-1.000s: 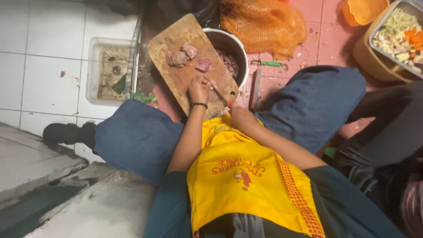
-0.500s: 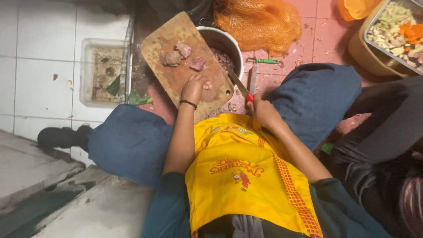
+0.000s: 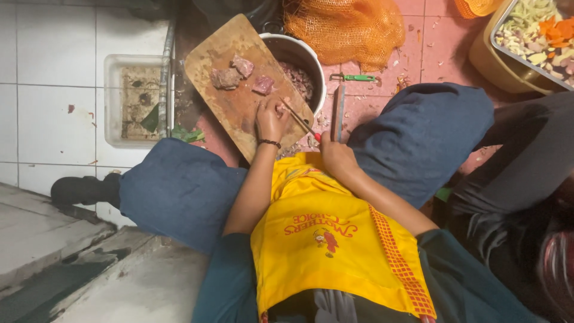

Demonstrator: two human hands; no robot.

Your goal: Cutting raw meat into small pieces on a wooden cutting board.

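Note:
A wooden cutting board (image 3: 230, 113) lies tilted on the floor between my knees, with three raw meat chunks (image 3: 226, 78) on its far part. My left hand (image 3: 270, 121), with a dark band at the wrist, presses a small piece of meat (image 3: 279, 106) at the board's right edge. My right hand (image 3: 336, 157) grips a thin knife (image 3: 297, 118) with a red handle. The blade slants up and left to the piece under my left fingers. A metal pot (image 3: 311, 66) with cut meat stands just beyond the board.
An orange mesh sack (image 3: 347, 27) lies behind the pot. A green-handled peeler (image 3: 357, 78) and a dark flat blade (image 3: 339, 104) rest on pink tiles. A pan of chopped vegetables (image 3: 532, 36) sits far right, a white tub (image 3: 113, 98) left. Another person's dark sleeve (image 3: 526, 173) lies right.
My right hand drew away to the right, then came back in with the knife angled at the meat. My left hand stayed at the board's right edge. The view shifted slightly.

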